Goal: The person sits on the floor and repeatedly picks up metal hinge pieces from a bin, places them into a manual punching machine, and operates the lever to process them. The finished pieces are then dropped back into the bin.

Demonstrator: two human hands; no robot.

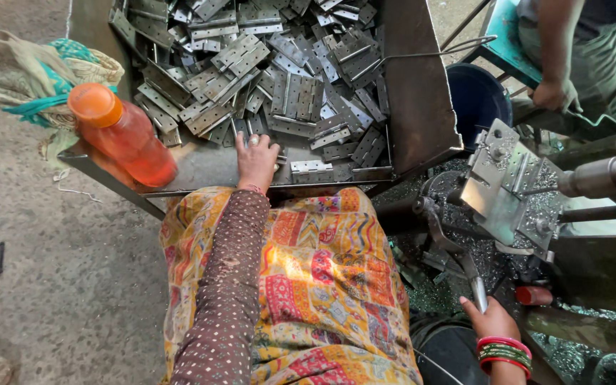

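We see grey steel hinges (265,71), an orange bottle (124,134), a brown dotted sleeve (226,285), a lap cloth (329,285) patterned yellow, red and blue, red-and-green bangles (505,353), a blue bucket (475,96)

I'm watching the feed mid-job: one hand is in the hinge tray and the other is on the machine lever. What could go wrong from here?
1. The left hand reaches into a loose heap of metal hinges; their edges could cut the fingers.
2. The orange bottle lies at the tray's front edge and could roll off if the tray is jolted.
3. The right hand grips the lever beside the machine's metal fixture, with metal shavings scattered around; a slip could bring it onto them.
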